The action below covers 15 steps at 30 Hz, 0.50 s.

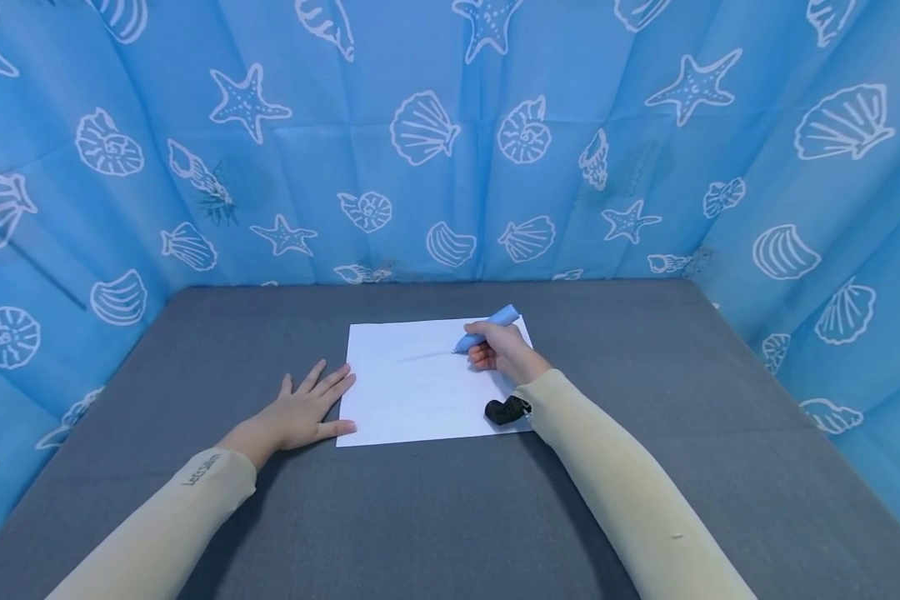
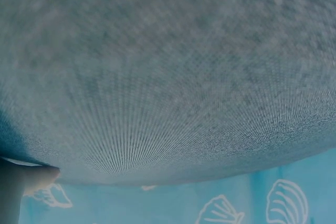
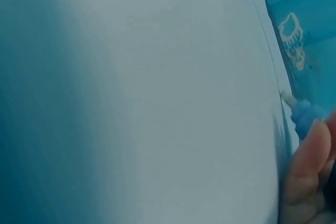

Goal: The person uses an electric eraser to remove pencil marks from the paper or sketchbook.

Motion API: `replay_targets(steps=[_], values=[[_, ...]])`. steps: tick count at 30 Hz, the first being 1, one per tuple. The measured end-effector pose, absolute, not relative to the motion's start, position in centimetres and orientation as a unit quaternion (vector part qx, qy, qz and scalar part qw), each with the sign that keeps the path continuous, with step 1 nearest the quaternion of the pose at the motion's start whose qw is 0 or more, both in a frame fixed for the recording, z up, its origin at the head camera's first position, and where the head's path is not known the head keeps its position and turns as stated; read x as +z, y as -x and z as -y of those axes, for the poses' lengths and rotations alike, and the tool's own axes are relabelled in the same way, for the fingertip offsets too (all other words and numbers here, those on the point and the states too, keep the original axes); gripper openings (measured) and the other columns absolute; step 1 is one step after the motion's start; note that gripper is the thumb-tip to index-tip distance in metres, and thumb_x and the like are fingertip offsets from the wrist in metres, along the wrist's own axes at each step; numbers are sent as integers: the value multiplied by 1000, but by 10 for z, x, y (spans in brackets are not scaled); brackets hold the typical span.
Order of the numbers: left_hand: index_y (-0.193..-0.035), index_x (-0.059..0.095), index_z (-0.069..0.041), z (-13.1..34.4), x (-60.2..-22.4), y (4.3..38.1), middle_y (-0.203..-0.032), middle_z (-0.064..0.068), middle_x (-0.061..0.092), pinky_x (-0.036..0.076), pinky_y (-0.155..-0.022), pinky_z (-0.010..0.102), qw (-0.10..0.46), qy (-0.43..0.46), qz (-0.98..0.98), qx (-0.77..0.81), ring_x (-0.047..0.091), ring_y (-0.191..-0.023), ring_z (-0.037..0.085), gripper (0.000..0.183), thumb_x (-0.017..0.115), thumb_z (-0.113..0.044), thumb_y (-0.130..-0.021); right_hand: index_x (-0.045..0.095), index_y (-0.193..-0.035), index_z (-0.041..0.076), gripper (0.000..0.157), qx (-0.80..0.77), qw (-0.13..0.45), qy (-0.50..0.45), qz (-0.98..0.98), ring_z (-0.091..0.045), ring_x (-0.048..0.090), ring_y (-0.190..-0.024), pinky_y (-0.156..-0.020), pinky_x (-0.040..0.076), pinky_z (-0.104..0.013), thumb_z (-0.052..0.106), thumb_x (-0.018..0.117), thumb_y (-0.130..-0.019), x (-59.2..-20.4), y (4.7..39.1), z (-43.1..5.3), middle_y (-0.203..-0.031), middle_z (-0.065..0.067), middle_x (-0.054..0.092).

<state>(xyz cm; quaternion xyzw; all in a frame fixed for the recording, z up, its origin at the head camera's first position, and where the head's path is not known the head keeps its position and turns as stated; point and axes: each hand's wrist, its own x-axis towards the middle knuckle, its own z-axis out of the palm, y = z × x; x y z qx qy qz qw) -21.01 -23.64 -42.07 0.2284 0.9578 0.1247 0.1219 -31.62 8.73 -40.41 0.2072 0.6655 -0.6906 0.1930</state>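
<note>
A white sheet of paper (image 1: 412,400) lies on the grey tabletop. My right hand (image 1: 501,348) grips a thick light-blue marker (image 1: 506,315) over the sheet's upper right part. The marker leans, its tip at the right end of a faint, thin line (image 1: 422,357). In the right wrist view, the blue marker (image 3: 307,118) shows at the right edge between the fingertips. My left hand (image 1: 303,412) rests flat with spread fingers, its fingertips on the paper's left edge. Only a fingertip (image 2: 44,177) of it shows in the left wrist view.
A black device (image 1: 504,411) sits at the right wrist, above the paper's lower right corner. Grey cloth covers the tabletop (image 1: 390,517). Behind it and along both sides hangs a blue curtain (image 1: 465,192) with white shells and starfish.
</note>
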Motion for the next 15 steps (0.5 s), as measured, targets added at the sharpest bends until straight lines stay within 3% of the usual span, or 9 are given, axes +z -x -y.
replay_targets(steps=[15], values=[[-156,22,-13,240,-433,216,-162,8,15,-3,-102,75,111,-227,-960,119,1,-146,41,91,48,-69,-89,61,-90,0,22,-686,195,-209,-669,-11,53,-47,-48,50,-23,21,66,-92,-404,315,-87,-60,-5,57]])
